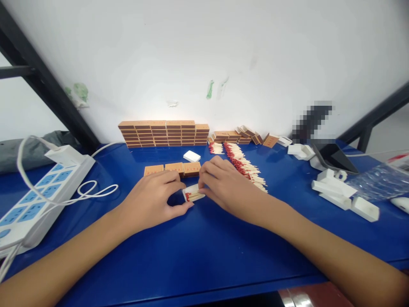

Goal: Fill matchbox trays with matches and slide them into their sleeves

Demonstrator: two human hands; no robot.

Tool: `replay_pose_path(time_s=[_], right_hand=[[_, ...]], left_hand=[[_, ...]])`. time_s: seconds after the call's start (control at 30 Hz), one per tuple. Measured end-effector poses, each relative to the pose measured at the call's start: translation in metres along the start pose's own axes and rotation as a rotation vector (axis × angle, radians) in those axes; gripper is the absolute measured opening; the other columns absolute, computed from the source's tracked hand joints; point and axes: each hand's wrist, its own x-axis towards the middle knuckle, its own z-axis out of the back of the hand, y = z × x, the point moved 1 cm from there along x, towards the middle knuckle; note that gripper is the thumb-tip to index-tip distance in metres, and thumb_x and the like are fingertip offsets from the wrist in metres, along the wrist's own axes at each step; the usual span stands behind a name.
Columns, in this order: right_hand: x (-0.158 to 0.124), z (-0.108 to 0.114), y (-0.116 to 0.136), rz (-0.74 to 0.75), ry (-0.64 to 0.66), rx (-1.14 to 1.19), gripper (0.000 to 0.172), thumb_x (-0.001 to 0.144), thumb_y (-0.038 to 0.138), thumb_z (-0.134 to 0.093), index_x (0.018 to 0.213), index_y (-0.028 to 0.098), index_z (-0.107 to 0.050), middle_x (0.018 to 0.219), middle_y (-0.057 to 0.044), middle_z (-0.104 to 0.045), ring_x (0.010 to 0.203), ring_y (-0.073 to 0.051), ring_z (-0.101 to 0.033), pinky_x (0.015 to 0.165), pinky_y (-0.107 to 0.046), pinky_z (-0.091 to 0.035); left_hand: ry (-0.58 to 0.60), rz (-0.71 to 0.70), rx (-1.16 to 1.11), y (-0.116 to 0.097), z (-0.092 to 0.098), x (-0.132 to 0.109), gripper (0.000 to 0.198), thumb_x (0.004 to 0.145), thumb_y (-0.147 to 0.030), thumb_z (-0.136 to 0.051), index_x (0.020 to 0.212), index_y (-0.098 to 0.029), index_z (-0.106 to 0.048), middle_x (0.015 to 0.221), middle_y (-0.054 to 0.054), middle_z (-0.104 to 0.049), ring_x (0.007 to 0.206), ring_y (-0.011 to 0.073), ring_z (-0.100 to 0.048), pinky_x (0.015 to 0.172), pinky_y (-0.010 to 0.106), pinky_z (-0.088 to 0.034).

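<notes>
A white matchbox tray (193, 193) with red-tipped matches in it lies between my two hands. My left hand (156, 197) has its thumb and fingers curved around the tray's left end. At the right end, the fingers of my right hand (223, 183) are pinched on the tray; the exact contact is partly hidden. Just behind the hands stands a short row of brown matchboxes (174, 167), partly covered by my left hand. Another white tray (192, 156) sits behind that row. To the right, a long pile of loose matches (244, 164) spreads beside my right hand.
Stacked matchboxes (162, 134) line the wall, with a looser heap of boxes (238, 135) to their right. White trays (338, 189), a tablet-like device (334, 155) and clear plastic (380, 179) lie at right. A power strip (44, 196) with white cables occupies the left side.
</notes>
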Motion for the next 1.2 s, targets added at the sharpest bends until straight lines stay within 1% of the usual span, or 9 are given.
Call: replay_pose_path(time_s=[0.1,0.23,0.33,0.43,0.53,0.6,0.7,0.93,1.2], right_hand=[[0.001,-0.006,0.005,0.013,0.014,-0.014,0.020,0.108,0.023,-0.055,0.100,0.015,-0.070,0.111,-0.016,-0.066,0.104,-0.029,-0.052,0.087,-0.044,-0.045],[0.001,-0.006,-0.004,-0.003,-0.045,0.226,0.014,0.107,0.028,-0.060,0.101,0.019,-0.069,0.109,-0.012,-0.067,0.106,-0.027,-0.054,0.091,-0.042,-0.048],[0.000,-0.008,-0.033,-0.114,-0.133,0.296,0.013,0.105,0.031,-0.062,0.097,0.023,-0.069,0.102,-0.009,-0.068,0.103,-0.027,-0.056,0.096,-0.045,-0.048],[-0.003,-0.016,-0.075,-0.293,-0.193,0.147,0.012,0.102,0.030,-0.062,0.100,0.024,-0.072,0.102,-0.011,-0.071,0.106,-0.032,-0.057,0.098,-0.052,-0.046],[-0.006,-0.028,-0.111,-0.387,-0.156,-0.006,0.015,0.101,0.030,-0.061,0.104,0.023,-0.074,0.110,-0.013,-0.070,0.114,-0.036,-0.055,0.100,-0.056,-0.044],[-0.007,-0.034,-0.123,-0.402,-0.108,-0.056,0.017,0.101,0.030,-0.062,0.106,0.022,-0.076,0.114,-0.014,-0.069,0.116,-0.038,-0.055,0.099,-0.057,-0.044],[-0.007,-0.039,-0.126,-0.397,-0.056,-0.084,0.018,0.100,0.030,-0.063,0.107,0.021,-0.077,0.117,-0.015,-0.068,0.117,-0.039,-0.054,0.095,-0.056,-0.045],[-0.004,-0.043,-0.124,-0.391,-0.070,-0.068,0.013,0.098,0.026,-0.064,0.096,0.020,-0.075,0.112,-0.014,-0.069,0.113,-0.036,-0.054,0.091,-0.051,-0.043],[-0.010,-0.035,-0.117,-0.379,-0.013,0.010,0.012,0.098,0.029,-0.068,0.090,0.021,-0.070,0.105,-0.012,-0.068,0.108,-0.033,-0.052,0.089,-0.045,-0.042]], left_hand=[[-0.012,-0.015,0.000,-0.002,0.000,0.000,0.021,0.092,-0.038,-0.077,0.095,-0.017,-0.079,0.089,0.003,-0.073,0.077,0.0196,-0.072,0.065,0.033,-0.055],[-0.010,-0.013,-0.011,-0.003,0.002,0.000,0.021,0.093,-0.038,-0.077,0.098,-0.018,-0.080,0.089,0.003,-0.073,0.077,0.0188,-0.072,0.067,0.032,-0.055],[-0.004,-0.006,-0.020,-0.003,0.002,0.000,0.023,0.094,-0.040,-0.076,0.100,-0.018,-0.081,0.091,0.003,-0.073,0.078,0.0189,-0.072,0.069,0.032,-0.056],[-0.010,-0.012,-0.015,-0.003,0.003,-0.001,0.023,0.094,-0.041,-0.076,0.098,-0.018,-0.081,0.092,0.003,-0.074,0.079,0.0193,-0.073,0.068,0.032,-0.056],[-0.006,-0.015,-0.005,-0.003,0.002,-0.001,0.023,0.094,-0.041,-0.075,0.098,-0.019,-0.081,0.092,0.004,-0.074,0.079,0.0195,-0.073,0.068,0.031,-0.055],[0.001,-0.011,-0.009,-0.003,0.002,-0.001,0.023,0.094,-0.041,-0.075,0.099,-0.019,-0.081,0.092,0.004,-0.074,0.079,0.0196,-0.073,0.068,0.032,-0.056],[0.005,-0.005,-0.009,-0.004,0.002,0.000,0.024,0.094,-0.041,-0.075,0.099,-0.018,-0.081,0.092,0.004,-0.074,0.079,0.0197,-0.073,0.068,0.032,-0.056],[0.001,-0.012,-0.003,-0.003,0.004,0.000,0.024,0.094,-0.041,-0.075,0.098,-0.018,-0.081,0.092,0.004,-0.074,0.080,0.0200,-0.073,0.068,0.032,-0.055],[0.006,-0.009,0.001,-0.004,0.003,0.000,0.024,0.094,-0.041,-0.075,0.098,-0.018,-0.081,0.093,0.004,-0.075,0.080,0.0198,-0.073,0.068,0.032,-0.055]])
